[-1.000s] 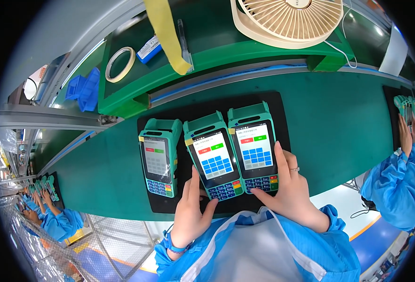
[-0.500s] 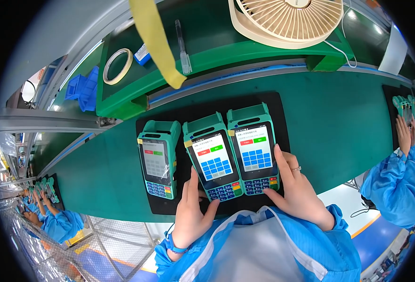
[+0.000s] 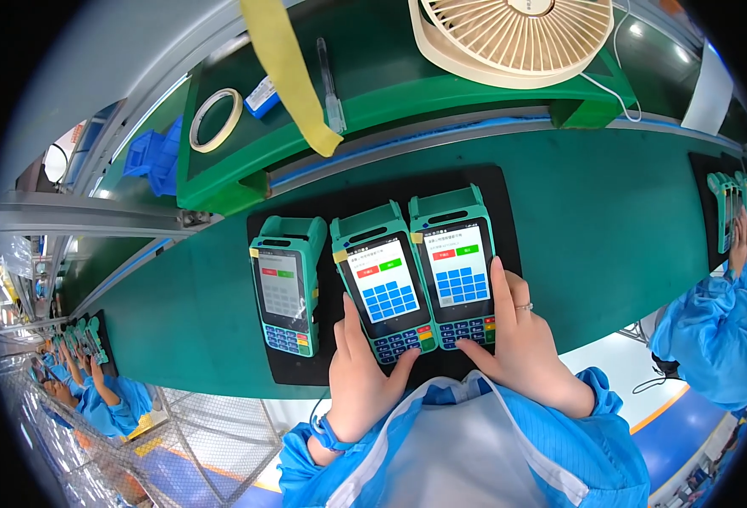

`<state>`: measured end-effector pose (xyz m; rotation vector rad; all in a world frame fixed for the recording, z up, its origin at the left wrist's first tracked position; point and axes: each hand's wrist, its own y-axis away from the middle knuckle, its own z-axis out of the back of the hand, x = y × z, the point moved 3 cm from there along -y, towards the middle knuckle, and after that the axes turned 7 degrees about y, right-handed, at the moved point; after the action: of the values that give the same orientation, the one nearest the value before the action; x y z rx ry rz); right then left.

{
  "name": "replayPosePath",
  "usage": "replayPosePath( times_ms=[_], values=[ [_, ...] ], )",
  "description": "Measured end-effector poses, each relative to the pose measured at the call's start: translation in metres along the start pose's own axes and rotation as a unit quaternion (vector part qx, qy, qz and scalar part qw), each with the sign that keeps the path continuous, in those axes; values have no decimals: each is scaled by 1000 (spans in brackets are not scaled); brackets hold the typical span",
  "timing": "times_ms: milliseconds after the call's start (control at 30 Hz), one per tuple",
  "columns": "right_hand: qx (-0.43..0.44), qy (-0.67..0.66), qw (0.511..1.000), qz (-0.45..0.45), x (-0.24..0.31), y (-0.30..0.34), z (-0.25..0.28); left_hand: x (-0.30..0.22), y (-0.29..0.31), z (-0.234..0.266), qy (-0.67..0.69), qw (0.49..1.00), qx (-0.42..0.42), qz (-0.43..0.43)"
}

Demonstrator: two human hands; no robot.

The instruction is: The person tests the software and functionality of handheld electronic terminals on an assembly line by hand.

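Observation:
Three green handheld card payment terminals lie side by side, screens up, on a black mat (image 3: 365, 191). The left terminal (image 3: 284, 292) has a dim screen and no hand on it. My left hand (image 3: 361, 381) holds the lower left edge of the middle terminal (image 3: 383, 284), its thumb on the keypad's bottom keys. On the right terminal (image 3: 456, 275), my right hand (image 3: 526, 356) grips the right edge, index finger along the side and thumb at the lower keys. Both of these screens are lit, with red and green buttons above blue tiles.
A green shelf (image 3: 475, 108) runs behind the mat, bearing a cream fan (image 3: 517, 42), a tape roll (image 3: 215, 120) and a pen (image 3: 329, 85). Yellow tape (image 3: 293, 80) hangs over its edge. Co-workers in blue sleeves (image 3: 712, 330) handle similar terminals at both sides.
My left thumb has moved right across the middle keypad, and my right thumb has slid left on the right one. More tiles on both lit screens have turned blue.

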<state>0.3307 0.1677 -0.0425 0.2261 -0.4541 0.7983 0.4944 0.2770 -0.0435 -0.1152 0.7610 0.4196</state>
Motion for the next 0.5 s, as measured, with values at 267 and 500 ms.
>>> replayPosePath(
  times_ms=[267, 500],
  values=[
    [-38, 26, 999, -9, 4, -2, 1, 10, -1, 32, -96, 992, -53, -65],
    [-47, 47, 998, -14, 9, -1, 3, 53, 1, 59, -225, 951, -200, 67]
  ],
)
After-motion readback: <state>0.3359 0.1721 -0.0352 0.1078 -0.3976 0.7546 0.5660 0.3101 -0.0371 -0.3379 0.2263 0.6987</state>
